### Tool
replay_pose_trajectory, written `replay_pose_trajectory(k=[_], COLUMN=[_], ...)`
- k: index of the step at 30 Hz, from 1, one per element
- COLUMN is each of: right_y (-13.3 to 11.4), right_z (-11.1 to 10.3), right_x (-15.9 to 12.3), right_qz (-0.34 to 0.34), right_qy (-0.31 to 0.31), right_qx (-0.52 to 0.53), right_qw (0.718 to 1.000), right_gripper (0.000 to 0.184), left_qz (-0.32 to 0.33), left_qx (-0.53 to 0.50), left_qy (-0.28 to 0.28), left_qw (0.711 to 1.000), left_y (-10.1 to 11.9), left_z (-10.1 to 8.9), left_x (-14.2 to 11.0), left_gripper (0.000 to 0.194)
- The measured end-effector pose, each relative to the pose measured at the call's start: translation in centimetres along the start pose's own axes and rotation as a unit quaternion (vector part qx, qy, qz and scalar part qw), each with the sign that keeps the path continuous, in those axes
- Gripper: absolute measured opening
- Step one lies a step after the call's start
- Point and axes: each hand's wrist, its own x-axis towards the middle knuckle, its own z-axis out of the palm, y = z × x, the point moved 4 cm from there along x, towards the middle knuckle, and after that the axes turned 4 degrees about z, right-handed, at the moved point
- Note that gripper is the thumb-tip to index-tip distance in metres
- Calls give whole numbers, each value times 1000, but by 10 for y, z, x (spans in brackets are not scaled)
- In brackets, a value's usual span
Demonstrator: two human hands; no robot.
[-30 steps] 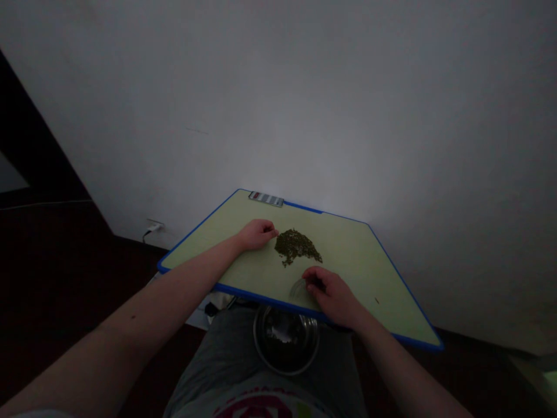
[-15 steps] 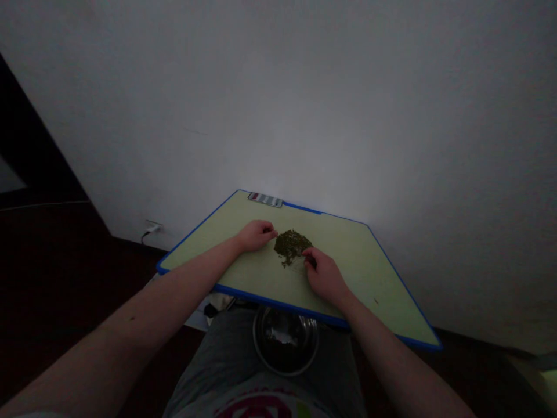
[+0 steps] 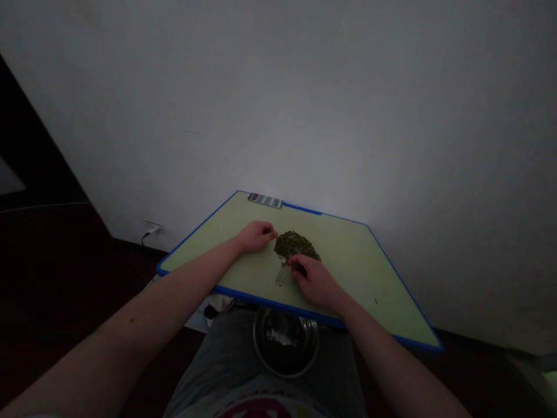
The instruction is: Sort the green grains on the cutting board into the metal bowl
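Observation:
A small heap of green-brown dried bits [image 3: 289, 242], too fine to name, lies on a pale yellow board [image 3: 348, 249] with a blue rim. At the heap's left side rests my left hand [image 3: 256, 237], thumb and fingertips drawn together in a pinch; whatever may be between them is hidden. My right hand [image 3: 315, 280] lies over the near right edge of the heap, fingers bent and fingertips among the bits, with a gap between thumb and forefinger. Faint streaks of fine bits mark the board just left of it.
A metal bowl [image 3: 286, 342] with dark contents sits on my lap, below the board's near edge. Along the far edge lies a flat object with a grey and red display [image 3: 265, 200]. Behind the board rises a pale wall [image 3: 304, 116], with a plugged-in socket [image 3: 152, 230] low at left.
My right hand has moved left and toward me along the heap's near edge. More of the heap's right side shows, and streaks have appeared on the board. My left hand stays put.

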Motion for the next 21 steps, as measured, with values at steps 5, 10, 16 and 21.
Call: replay_pose_trajectory(k=[5, 10, 16, 21], right_y=[-7, -8, -1, 7], right_z=[0, -3, -3, -6], right_x=[-14, -28, -35, -39], right_qz=[-5, 4, 30, 35], right_qy=[-11, -15, -16, -10], right_qx=[12, 29, 63, 45], right_qw=[1000, 999, 997, 998], right_gripper=[25, 23, 24, 23], left_qz=[4, -7, -9, -4], left_qx=[-4, -2, -12, -7], left_qy=[3, 1, -6, -1], left_qw=[1000, 1000, 1000, 1000], left_y=[-1, -1, -1, -2], left_z=[0, 1, 1, 1], left_x=[0, 0, 0, 0], left_gripper=[32, 31, 31, 31])
